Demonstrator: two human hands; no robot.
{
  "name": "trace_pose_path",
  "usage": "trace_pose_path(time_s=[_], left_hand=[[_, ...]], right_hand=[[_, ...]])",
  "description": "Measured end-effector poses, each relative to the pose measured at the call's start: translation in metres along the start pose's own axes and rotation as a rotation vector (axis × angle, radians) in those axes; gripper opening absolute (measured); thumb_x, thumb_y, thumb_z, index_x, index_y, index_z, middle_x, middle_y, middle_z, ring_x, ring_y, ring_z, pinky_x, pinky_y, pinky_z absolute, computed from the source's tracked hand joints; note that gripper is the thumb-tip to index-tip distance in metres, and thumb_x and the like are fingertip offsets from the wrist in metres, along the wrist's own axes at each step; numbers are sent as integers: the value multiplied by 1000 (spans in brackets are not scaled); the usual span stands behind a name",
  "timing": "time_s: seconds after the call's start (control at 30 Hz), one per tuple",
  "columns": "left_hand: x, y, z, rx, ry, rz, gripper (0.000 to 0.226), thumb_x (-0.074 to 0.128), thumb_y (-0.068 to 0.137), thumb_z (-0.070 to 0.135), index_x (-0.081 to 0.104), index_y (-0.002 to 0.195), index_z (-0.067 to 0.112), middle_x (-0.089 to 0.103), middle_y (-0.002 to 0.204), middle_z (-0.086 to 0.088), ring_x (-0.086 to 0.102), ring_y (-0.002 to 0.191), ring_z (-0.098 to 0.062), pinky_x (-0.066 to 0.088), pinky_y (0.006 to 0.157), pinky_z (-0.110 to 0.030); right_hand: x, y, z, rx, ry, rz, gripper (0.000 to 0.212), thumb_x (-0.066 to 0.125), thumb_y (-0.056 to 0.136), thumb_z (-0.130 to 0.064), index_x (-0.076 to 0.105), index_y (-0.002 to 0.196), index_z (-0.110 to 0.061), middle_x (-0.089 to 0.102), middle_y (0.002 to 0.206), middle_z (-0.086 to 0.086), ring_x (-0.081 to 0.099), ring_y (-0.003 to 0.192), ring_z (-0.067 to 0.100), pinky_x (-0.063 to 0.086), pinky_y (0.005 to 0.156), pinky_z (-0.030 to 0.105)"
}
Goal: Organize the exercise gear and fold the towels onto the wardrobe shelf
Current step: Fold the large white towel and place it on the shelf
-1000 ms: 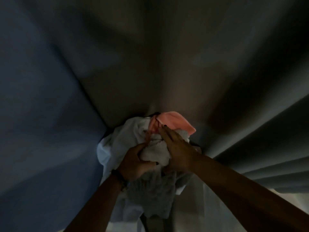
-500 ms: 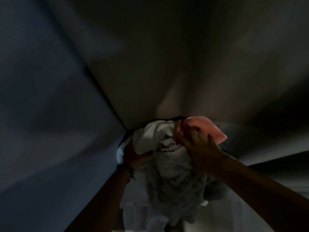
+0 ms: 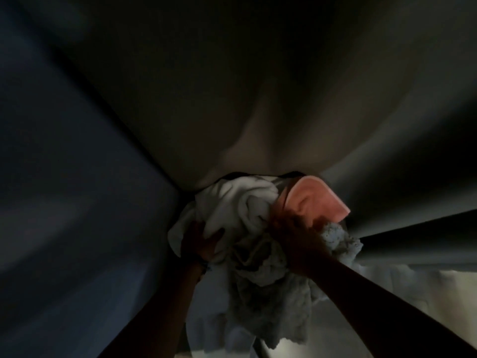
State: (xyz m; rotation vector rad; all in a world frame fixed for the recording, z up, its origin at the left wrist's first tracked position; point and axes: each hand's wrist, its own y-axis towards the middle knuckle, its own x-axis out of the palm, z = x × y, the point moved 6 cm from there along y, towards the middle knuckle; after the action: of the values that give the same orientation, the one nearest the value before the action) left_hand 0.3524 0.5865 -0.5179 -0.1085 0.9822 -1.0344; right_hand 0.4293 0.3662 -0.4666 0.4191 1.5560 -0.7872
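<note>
We grip a crumpled white towel (image 3: pixel 232 202) with our left hand (image 3: pixel 200 244); our right hand (image 3: pixel 296 241) clutches nubby grey cloth (image 3: pixel 271 293) beside smooth pink fabric (image 3: pixel 315 197), high against dim wardrobe panels (image 3: pixel 232 99).

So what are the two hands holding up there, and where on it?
A bundle of towels: the left hand grips the white towel at its left side, the right hand grips below the pink cloth.
</note>
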Motion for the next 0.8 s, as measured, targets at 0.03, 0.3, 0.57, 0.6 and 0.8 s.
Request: trace_pose_path(time_s=[0.03, 0.3, 0.57, 0.6, 0.8], left_hand=[[-2, -5, 1, -9, 20, -15, 66, 65, 88, 41, 42, 143, 12, 37, 151, -10, 34, 138, -25, 25, 108, -27], [-31, -85, 34, 85, -85, 238, 30, 63, 92, 26, 56, 80, -1, 61, 82, -20, 59, 93, -38, 40, 79, -37], [-82, -210, 116, 290, -338, 667, 24, 56, 96, 17, 47, 83, -2, 48, 74, -21, 49, 73, -34, 31, 68, -36], [-92, -226, 129, 319, -370, 715, 24, 55, 96, 16, 43, 81, 1, 43, 68, -11, 43, 67, -28, 27, 65, -31], [-155, -303, 193, 306, -624, 912, 42, 56, 95, 20, 25, 66, 21, 35, 69, 3, 38, 78, -17, 24, 64, -21]], right_hand=[[-6, -10, 0, -27, 23, 88, 74, 68, 59, -57, 54, 124, -25, 47, 122, 6, 45, 104, 35, 52, 56, 61], [-46, -88, 33, -15, 96, 116, 72, 47, 66, -56, 48, 130, -24, 48, 123, 11, 56, 102, 41, 56, 53, 46], [-91, -148, 66, -164, -27, 72, 78, 72, 56, -57, 53, 125, -26, 60, 121, 11, 63, 101, 40, 58, 52, 40], [-94, -155, 71, -204, -11, 87, 81, 80, 49, -48, 55, 122, -26, 58, 120, 10, 63, 99, 40, 57, 49, 40], [-157, -200, 88, -185, 100, 182, 72, 70, 77, -42, 43, 141, -23, 36, 146, 9, 38, 128, 39, 51, 85, 47]])
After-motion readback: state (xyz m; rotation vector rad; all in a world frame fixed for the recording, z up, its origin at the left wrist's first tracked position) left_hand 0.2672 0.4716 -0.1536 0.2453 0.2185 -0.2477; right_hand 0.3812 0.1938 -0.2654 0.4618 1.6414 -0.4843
